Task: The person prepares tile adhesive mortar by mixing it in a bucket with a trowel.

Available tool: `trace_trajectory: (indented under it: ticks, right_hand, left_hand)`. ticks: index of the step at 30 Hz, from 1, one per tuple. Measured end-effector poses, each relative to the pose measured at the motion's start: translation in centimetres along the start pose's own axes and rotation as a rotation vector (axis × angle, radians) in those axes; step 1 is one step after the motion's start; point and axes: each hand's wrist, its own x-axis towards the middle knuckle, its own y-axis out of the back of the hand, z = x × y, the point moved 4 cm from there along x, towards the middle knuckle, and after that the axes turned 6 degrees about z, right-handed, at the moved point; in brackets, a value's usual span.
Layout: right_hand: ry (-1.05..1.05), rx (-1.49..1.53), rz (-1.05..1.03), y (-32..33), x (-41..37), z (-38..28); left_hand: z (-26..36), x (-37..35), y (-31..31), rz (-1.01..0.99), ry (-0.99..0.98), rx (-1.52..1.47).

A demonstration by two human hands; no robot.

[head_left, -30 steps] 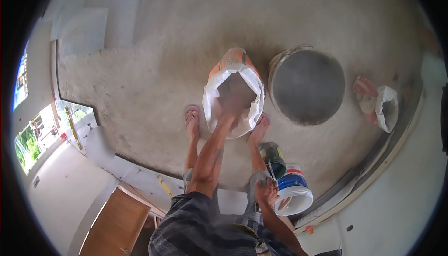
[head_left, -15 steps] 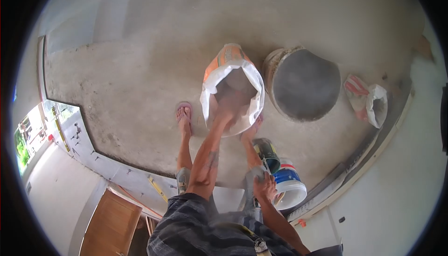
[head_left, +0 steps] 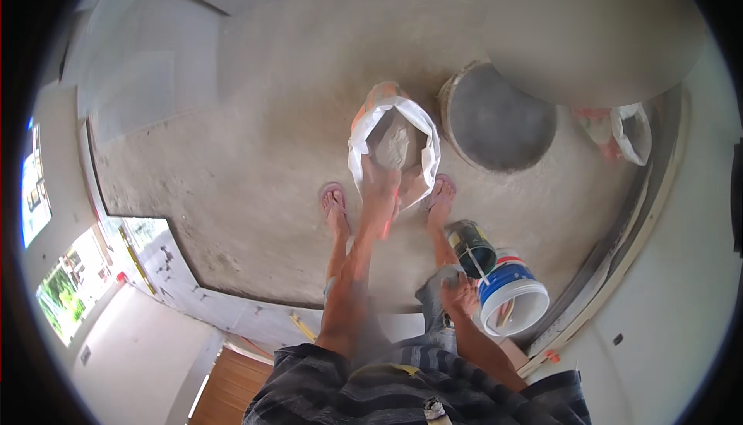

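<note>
My left hand [head_left: 381, 189] is closed around the red handle [head_left: 389, 220] of a trowel at the mouth of an orange and white bag [head_left: 358, 150]. A heap of pale grey powder [head_left: 396, 145] covers the tool's blade, whose shape is hidden. The bag stands upright between my feet, its white rim rolled back. My right hand [head_left: 460, 296] rests on my right knee with loosely bent fingers and nothing visible in it. Beside that hand are a dark green bucket [head_left: 474, 248] and a tipped white bucket with a blue band [head_left: 507, 276].
A large round tub [head_left: 503, 119] of smooth grey material stands right of the bag. Further right lies another opened bag [head_left: 631, 135] near the wall. A blurred oval hides the upper right. Pale boards [head_left: 162, 46] lie at upper left.
My left hand has come up from deep inside the bag, bringing the powder-laden trowel into sight. My right hand stays on the knee. The view has shifted, and a blurred oval now covers the upper right.
</note>
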Motion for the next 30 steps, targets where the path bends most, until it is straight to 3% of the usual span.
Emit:
trace_trajectory:
  ticks: [4, 10, 15, 17, 22, 26, 30]
  right_hand:
    - [0.054, 0.049, 0.028, -0.7, -0.9, 0.4]
    - [0.030, 0.121, -0.115, 0.3, -2.0, -0.6]
    - [0.022, 0.159, -0.058, -0.2, -1.5, 0.5]
    - [0.031, 0.194, 0.013, -0.5, -1.5, 1.1]
    - [-0.033, 0.265, -0.087, 1.7, -0.2, 2.0]
    - [-0.075, 0.210, -0.015, 1.0, 0.9, 2.6]
    - [-0.087, 0.358, 0.054, 0.7, 1.0, 3.9]
  left_hand:
    - [-0.3, -3.2, 1.0, -0.009, 0.028, 0.117]
    - [-1.7, -5.2, 3.9, 0.054, -0.093, 0.254]
    - [4.3, -10.3, 1.6, 0.006, -0.019, 0.285]
    - [5.6, -10.9, 0.2, -0.013, -0.048, 0.341]
    - [8.0, -10.7, -5.8, -0.137, -0.053, 0.453]
    - [7.9, -6.5, -11.6, -0.231, -0.037, 0.558]
    - [7.0, 0.5, -17.0, -0.297, 0.054, 0.725]
